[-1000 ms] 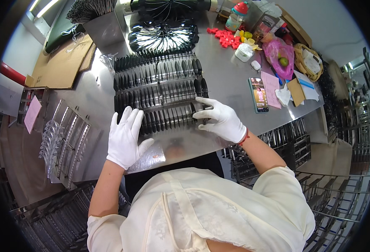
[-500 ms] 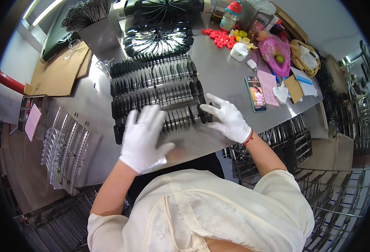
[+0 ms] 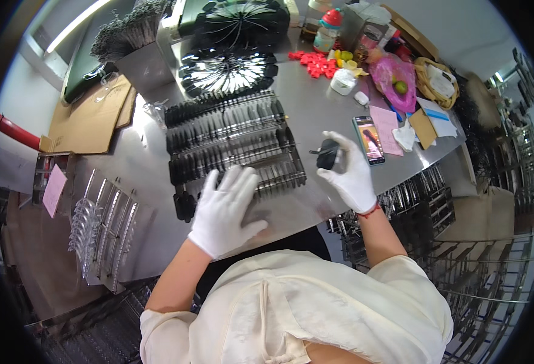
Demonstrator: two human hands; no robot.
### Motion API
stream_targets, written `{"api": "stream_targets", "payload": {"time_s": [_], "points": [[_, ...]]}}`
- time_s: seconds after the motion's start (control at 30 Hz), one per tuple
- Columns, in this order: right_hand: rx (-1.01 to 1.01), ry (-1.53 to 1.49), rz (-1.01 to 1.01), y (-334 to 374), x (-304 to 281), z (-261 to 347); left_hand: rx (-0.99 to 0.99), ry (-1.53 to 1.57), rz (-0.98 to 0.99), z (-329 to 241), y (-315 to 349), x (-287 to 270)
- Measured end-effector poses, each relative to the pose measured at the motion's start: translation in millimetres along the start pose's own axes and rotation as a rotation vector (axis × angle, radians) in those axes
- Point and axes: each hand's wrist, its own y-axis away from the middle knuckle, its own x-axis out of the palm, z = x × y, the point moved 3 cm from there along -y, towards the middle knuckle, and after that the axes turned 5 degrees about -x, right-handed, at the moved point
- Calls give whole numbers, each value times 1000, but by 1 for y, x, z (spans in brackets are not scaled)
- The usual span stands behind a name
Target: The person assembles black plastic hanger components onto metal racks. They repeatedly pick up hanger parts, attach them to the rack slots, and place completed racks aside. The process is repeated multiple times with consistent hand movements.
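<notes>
So I've got the right hand (image 3: 355, 176) pinching a dark piece (image 3: 327, 154) just right of the rack (image 3: 236, 150), thin stub pointing rackward. Left hand (image 3: 226, 209)'s loosely spread over the rack's near edge, can't tell if touching.

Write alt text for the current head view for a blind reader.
A gloved right hand holds a dark piece over a metal table; the gloved left hand is at the near side of a rack of dark pieces. A phone lies at right.

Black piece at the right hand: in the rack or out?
Out: the right hand holds the black piece right of the rack, table showing between them.
</notes>
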Motion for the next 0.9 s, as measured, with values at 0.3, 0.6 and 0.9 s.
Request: {"api": "stream_targets", "payload": {"time_s": [0.3, 0.6, 0.9], "points": [[-539, 253, 365, 4, 126, 123, -591, 154, -774, 102, 138, -55], [-524, 532, 462, 4, 205, 83, -738, 401, -854, 110, 183, -61], [-480, 837, 652, -10, 204, 100, -748, 1307, -945, 219, 157, -86]]}}
